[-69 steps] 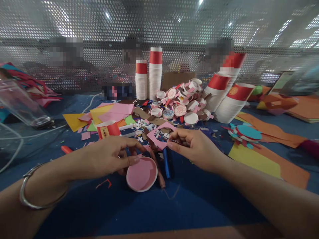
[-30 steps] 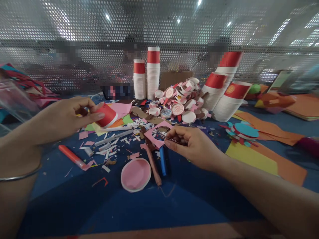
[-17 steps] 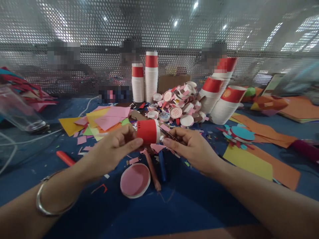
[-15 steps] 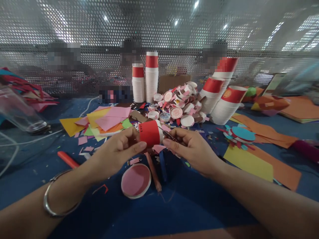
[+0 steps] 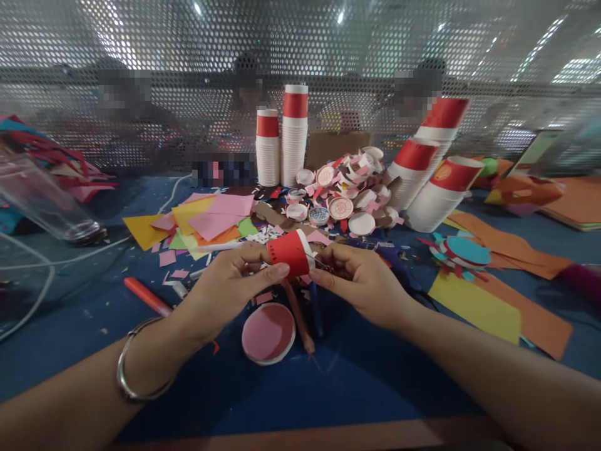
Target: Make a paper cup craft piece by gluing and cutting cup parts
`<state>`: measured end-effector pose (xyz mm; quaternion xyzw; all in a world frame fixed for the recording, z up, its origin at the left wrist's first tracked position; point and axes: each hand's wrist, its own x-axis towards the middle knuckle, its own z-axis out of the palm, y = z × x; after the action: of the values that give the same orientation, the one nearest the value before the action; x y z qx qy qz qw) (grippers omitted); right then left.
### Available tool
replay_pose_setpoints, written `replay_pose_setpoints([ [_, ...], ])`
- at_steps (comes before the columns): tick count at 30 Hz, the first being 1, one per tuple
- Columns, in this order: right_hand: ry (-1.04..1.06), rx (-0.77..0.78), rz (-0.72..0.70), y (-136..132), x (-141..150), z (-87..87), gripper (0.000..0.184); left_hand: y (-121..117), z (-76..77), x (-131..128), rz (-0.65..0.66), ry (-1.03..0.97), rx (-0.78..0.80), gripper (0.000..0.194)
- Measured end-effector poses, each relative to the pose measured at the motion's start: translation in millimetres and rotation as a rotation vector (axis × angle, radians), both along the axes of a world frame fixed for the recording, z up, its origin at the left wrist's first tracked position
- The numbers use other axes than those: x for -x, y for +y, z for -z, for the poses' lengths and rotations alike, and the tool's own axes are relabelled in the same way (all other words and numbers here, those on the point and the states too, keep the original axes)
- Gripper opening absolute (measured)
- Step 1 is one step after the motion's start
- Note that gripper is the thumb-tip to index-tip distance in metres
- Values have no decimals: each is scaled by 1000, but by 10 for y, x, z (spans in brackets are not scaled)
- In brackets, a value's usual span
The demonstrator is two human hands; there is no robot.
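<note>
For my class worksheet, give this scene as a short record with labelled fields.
Left hand: holds a red-and-white paper cup, tipped sideways
Right hand: holds a thin tool at the cup's white end
In front: pink disc with white edge, on blue table
Behind: paper cup stacks, pile of small round pieces
Far left: clear container

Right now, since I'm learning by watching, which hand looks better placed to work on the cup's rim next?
Probably the right hand: it holds a thin tool at the white rim, while the left hand grips the cup.
</note>
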<state>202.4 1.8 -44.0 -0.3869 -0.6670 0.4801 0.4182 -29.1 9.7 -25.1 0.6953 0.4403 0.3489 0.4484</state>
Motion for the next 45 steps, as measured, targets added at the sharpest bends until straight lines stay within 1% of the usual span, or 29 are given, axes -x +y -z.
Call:
replay_pose_setpoints([
  [3, -15, -17, -10, -17, 21, -3, 11, 2, -13, 34, -140, 152, -189, 22],
  [5, -35, -46, -16, -23, 26, -9, 8, -3, -23, 48, -183, 169, -249, 20],
  [6, -44, -58, -17, -26, 26, -13, 8, -6, -27, 53, -178, 147, -255, 21],
  [8, -61, -61, -15, -32, 24, -22, 9, -12, -36, 56, -116, 89, -218, 20],
  [10, -69, -47, -15, -39, 21, -32, 10, -17, -51, 50, -25, 29, -132, 19],
  [12, -74, -45, -16, -46, 19, -42, 11, -23, -69, 35, 36, -16, -47, 21],
  [14, -81, -59, -15, -51, 21, -50, 13, -28, -85, 15, 56, -21, 8, 22],
  [18, -118, -72, 1, -59, 26, -61, 14, -32, -97, -11, 87, -21, 66, 21],
  [21, -150, -31, 34, -62, 12, -65, 16, -28, -114, 17, 54, -69, 109, 21],
  [24, -198, -15, 90, -60, -22, -66, 23, -19, -176, 111, 3, -37, 125, 24],
  [25, -218, -25, 109, -58, -36, -65, 24, -17, -209, 155, -1, -5, 102, 25],
  [26, -235, -37, 122, -55, -48, -63, 24, -16, -245, 201, -32, 43, 55, 26],
  [27, -246, -48, 130, -52, -59, -60, 24, -17, -283, 246, -81, 87, -6, 26],
  [28, -253, -56, 132, -48, -68, -56, 23, -22, -318, 287, -87, 139, -65, 26],
  [31, -256, -56, 125, -33, -83, -38, 21, -70, -385, 355, 6, 272, -216, 22],
  [34, -242, -62, 115, -21, -89, -30, 19, -161, -386, 337, 147, 415, -392, 13],
  [36, -246, -80, 116, -19, -93, -37, 19, -226, -376, 299, 223, 471, -446, 10],
  [39, -264, -111, 131, -21, -99, -53, 17, -295, -374, 244, 286, 495, -403, 16],
  [42, -264, -130, 135, -24, -103, -53, 16, -321, -378, 207, 307, 515, -348, 22],
  [45, -263, -132, 135, -25, -110, -36, 16, -323, -372, 179, 327, 544, -312, 25],
])
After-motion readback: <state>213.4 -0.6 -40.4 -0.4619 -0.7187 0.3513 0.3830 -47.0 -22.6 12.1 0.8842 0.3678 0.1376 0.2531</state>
